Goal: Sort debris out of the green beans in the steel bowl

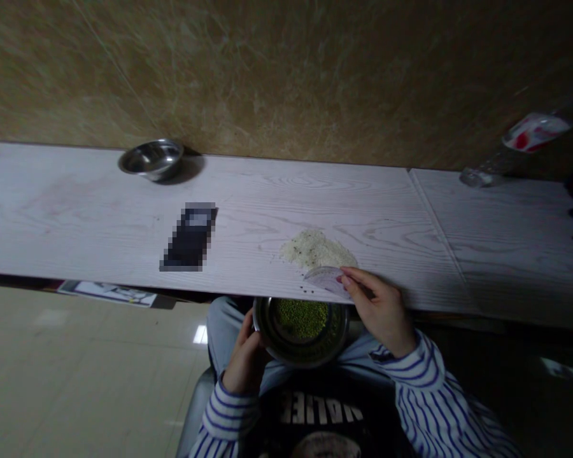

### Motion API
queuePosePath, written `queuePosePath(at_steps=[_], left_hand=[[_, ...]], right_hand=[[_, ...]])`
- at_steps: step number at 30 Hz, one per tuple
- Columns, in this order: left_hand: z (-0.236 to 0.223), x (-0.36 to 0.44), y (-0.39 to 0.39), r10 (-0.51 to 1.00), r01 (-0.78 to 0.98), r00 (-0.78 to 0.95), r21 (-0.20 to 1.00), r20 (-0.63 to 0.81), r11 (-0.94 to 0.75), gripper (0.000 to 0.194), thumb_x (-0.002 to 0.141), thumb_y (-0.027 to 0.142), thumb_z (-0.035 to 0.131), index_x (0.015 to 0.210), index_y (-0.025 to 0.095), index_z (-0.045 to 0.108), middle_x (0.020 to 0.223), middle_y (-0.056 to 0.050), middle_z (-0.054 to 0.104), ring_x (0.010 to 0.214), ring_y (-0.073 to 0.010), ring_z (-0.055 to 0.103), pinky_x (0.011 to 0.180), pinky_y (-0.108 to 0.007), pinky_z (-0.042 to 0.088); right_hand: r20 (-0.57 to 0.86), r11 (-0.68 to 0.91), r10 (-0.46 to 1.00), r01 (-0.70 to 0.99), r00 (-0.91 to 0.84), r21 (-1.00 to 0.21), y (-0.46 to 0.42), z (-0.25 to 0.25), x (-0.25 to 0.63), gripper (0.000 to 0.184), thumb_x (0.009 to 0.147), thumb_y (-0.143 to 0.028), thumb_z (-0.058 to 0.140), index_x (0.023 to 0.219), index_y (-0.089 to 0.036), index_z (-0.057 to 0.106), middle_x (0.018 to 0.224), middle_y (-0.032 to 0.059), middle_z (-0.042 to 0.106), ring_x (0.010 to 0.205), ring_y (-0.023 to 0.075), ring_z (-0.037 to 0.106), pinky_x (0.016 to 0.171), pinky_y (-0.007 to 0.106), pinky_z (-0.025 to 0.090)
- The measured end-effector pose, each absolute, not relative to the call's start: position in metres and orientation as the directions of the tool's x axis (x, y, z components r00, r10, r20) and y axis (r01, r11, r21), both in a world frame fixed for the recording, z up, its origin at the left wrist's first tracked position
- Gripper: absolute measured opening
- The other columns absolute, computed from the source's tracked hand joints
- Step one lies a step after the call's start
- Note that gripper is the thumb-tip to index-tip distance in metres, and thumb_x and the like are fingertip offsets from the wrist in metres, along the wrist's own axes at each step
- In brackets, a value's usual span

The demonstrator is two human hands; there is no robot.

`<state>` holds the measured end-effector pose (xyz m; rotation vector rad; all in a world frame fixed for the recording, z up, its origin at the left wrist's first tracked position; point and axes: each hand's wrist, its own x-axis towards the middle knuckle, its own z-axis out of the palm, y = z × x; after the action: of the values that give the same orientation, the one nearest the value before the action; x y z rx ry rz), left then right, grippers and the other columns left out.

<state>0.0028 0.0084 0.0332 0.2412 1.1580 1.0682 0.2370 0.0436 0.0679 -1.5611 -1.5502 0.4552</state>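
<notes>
My left hand (246,357) grips the left rim of a metal bowl (310,357), which sits at my lap just below the table's front edge. Green beans (302,318), looking like mung beans, lie in it. Between the thumb and fingers of my right hand (384,310) is a thin, clear, curved plastic piece (325,278); its exact kind is unclear. The plastic is at the near side of a pile of white rice (310,247), low over the table. Dark grains are mixed into the rice, and several dark specks lie by the table edge.
A second metal bowl (151,160) stands near the wall at back left. Left of the rice lies a dark, pixelated flat object (191,238). A clear plastic bottle (520,140) with a red and white label is at the right. The pale wooden table (76,216) meets a marbled wall.
</notes>
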Motion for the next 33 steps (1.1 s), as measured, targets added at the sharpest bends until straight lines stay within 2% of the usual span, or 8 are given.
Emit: queuePosePath(at_steps=[6, 10, 16, 23, 33], left_hand=[[0.033, 0.001, 0.008, 0.784, -0.548, -0.012, 0.66, -0.62, 0.514, 0.069, 0.059, 0.012, 0.064, 0.127, 0.017, 0.052, 0.076, 0.0, 0.066, 0.062, -0.0157, 0.054, 0.053, -0.026, 0.046], [0.031, 0.0, 0.008, 0.793, -0.55, -0.008, 0.665, -0.61, 0.506, 0.071, 0.059, 0.013, 0.064, 0.129, 0.019, 0.052, 0.079, -0.001, 0.066, 0.062, -0.0163, 0.054, 0.053, -0.028, 0.046], [0.029, -0.001, 0.008, 0.778, -0.562, -0.032, 0.655, -0.627, 0.505, 0.065, 0.056, 0.015, 0.067, 0.12, 0.022, 0.059, 0.082, -0.001, 0.068, 0.065, -0.0184, 0.057, 0.055, -0.028, 0.048], [0.031, -0.001, 0.009, 0.789, -0.572, -0.034, 0.659, -0.614, 0.489, 0.06, 0.057, 0.012, 0.063, 0.116, 0.025, 0.061, 0.078, 0.001, 0.066, 0.061, -0.0158, 0.054, 0.05, -0.024, 0.044], [0.032, -0.003, 0.007, 0.799, -0.569, -0.021, 0.664, -0.602, 0.485, 0.071, 0.058, 0.011, 0.062, 0.128, 0.021, 0.052, 0.078, 0.0, 0.065, 0.059, -0.0148, 0.052, 0.05, -0.025, 0.042]], right_hand=[[0.287, 0.086, 0.926, 0.603, 0.245, -0.793, 0.043, 0.065, 0.242, 0.026, 0.089, -0.033, 0.061, 0.104, -0.017, 0.076, 0.098, 0.0099, 0.078, 0.09, 0.0231, 0.074, 0.078, 0.033, 0.06], [0.292, 0.101, 0.929, 0.604, 0.226, -0.79, 0.047, 0.067, 0.236, 0.025, 0.089, -0.033, 0.061, 0.103, -0.019, 0.076, 0.098, 0.0089, 0.078, 0.09, 0.0232, 0.074, 0.079, 0.033, 0.06], [0.302, 0.153, 0.941, 0.612, 0.149, -0.776, 0.053, 0.072, 0.232, 0.024, 0.09, -0.032, 0.06, 0.102, -0.019, 0.076, 0.095, 0.0082, 0.079, 0.085, 0.022, 0.074, 0.079, 0.033, 0.059], [0.275, 0.142, 0.951, 0.598, 0.138, -0.789, 0.048, 0.07, 0.236, 0.024, 0.09, -0.033, 0.06, 0.103, -0.02, 0.075, 0.095, 0.008, 0.078, 0.085, 0.0211, 0.074, 0.078, 0.033, 0.059], [0.266, 0.159, 0.958, 0.572, 0.109, -0.804, 0.051, 0.07, 0.231, 0.025, 0.09, -0.033, 0.059, 0.104, -0.019, 0.075, 0.095, 0.0079, 0.078, 0.085, 0.0209, 0.074, 0.08, 0.032, 0.059]])
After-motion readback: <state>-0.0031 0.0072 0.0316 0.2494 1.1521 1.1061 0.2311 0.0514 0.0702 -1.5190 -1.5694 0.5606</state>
